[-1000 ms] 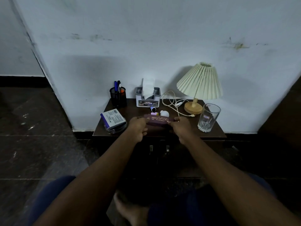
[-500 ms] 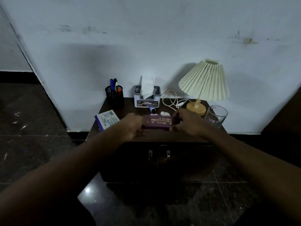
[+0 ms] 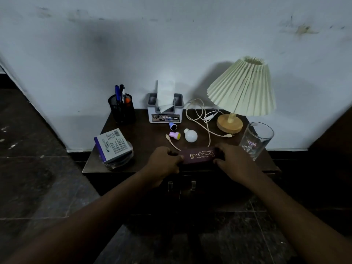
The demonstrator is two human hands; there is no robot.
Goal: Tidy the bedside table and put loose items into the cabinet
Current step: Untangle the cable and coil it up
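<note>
A maroon spectacle case (image 3: 200,156) printed "Prince Opticals" lies lengthwise at the front edge of the dark bedside table (image 3: 150,138). My left hand (image 3: 163,161) grips its left end and my right hand (image 3: 231,161) grips its right end. Behind the case lie a small white bulb (image 3: 190,135), a pink stamp (image 3: 175,135), a purple-capped stamp (image 3: 173,126) and a short cream cable piece (image 3: 172,142). The cabinet's two doors (image 3: 181,189) below the tabletop are shut, their two metal handles side by side.
A white-and-purple box (image 3: 112,144) rests on a glass dish at front left. A black mesh pen holder (image 3: 122,107), a tissue holder (image 3: 165,109), a pleated lamp (image 3: 242,92) with its coiled cord (image 3: 202,119), and a drinking glass (image 3: 255,140) stand around.
The camera has moved closer to the table. Both hands stay on the ends of the spectacle case, which now sits slightly nearer the front edge.
</note>
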